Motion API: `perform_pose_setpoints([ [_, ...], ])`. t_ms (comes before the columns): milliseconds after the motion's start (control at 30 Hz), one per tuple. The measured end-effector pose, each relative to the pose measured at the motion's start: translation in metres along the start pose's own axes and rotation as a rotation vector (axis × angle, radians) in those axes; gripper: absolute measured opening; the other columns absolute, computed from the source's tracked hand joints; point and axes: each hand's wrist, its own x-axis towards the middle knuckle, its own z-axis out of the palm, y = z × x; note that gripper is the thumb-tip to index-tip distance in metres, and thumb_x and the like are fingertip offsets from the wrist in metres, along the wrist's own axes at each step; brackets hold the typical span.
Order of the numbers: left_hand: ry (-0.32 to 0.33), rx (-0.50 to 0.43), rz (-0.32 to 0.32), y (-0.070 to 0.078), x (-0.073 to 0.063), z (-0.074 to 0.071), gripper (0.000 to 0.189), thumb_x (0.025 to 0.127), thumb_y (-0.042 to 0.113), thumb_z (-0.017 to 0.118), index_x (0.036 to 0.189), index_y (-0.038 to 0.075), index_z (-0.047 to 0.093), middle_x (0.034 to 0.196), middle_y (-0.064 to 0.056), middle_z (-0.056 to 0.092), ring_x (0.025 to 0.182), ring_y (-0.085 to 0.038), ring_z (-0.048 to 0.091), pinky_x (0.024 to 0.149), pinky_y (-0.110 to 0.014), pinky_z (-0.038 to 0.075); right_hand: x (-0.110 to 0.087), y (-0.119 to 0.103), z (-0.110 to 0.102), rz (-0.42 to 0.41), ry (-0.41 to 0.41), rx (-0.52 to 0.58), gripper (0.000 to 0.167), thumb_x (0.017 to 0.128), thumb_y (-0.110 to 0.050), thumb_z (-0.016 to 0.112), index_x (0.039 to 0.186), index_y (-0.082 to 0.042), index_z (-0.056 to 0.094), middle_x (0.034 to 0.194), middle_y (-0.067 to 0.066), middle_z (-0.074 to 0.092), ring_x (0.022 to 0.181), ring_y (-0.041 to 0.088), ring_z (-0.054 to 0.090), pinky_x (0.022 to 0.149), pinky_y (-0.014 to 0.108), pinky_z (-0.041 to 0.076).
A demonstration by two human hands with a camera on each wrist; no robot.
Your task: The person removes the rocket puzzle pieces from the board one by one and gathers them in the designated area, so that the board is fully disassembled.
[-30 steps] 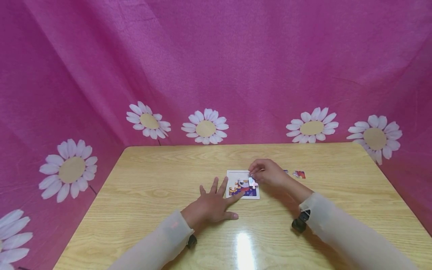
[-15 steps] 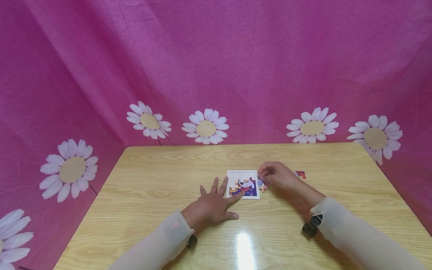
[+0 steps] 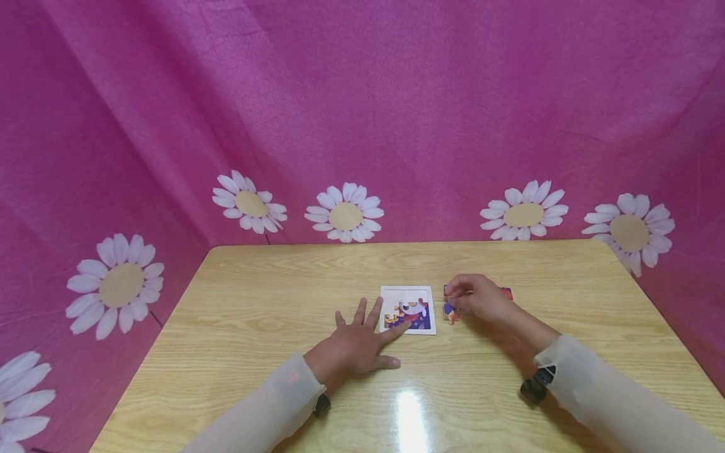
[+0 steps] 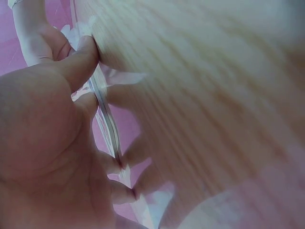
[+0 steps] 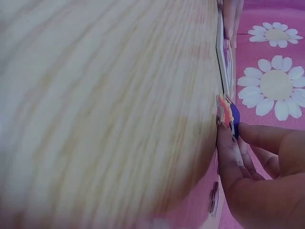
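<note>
Showing blue, orange — pinched puzzle piece point(image 5: 230, 113)

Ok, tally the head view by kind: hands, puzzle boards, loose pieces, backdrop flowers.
Hands: 2
Puzzle board: 1
Loose pieces: at least 3; more may be hidden
Backdrop flowers: 6, one cut off at the left edge
Total: at least 12

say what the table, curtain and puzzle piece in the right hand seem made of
Table: wood or wood-look laminate, glossy; grain and a bright reflection show.
Curtain: likely fabric, mostly matte, hanging in soft folds.
Puzzle piece: probably printed cardboard or thin wood; flat, colourful face, finish unclear.
</note>
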Motion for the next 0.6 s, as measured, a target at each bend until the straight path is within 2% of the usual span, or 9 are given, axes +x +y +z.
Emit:
perform_pose_setpoints([
  [333,0.005,-0.005,0.019,-0.0004,-0.0018,-0.0018,0.076,0.096,0.074,0.047,0.159,0.058,0.009,0.173,-0.016,-0.007,0.156,-0.048,-0.003,0.108,-0.084,0.017,-0.0078,0.0005,-0.0024,-0.006,0.031,-0.117,0.010,0.092,0.008,0.066,0.102,0.006,0.068,0.088,0.012,0.069,0.072,0.019,0.058,0.059,0.027,0.050],
  [600,0.004,-0.009,0.015,0.0002,-0.0014,-0.0014,0.076,0.095,0.074,0.047,0.159,0.058,0.008,0.173,-0.016,-0.007,0.156,-0.048,-0.002,0.108,-0.084,0.016,-0.0086,0.0004,-0.0016,-0.018,0.064,-0.215,0.007,0.093,0.006,0.069,0.098,0.001,0.070,0.087,0.008,0.071,0.075,0.018,0.058,0.062,0.027,0.050],
])
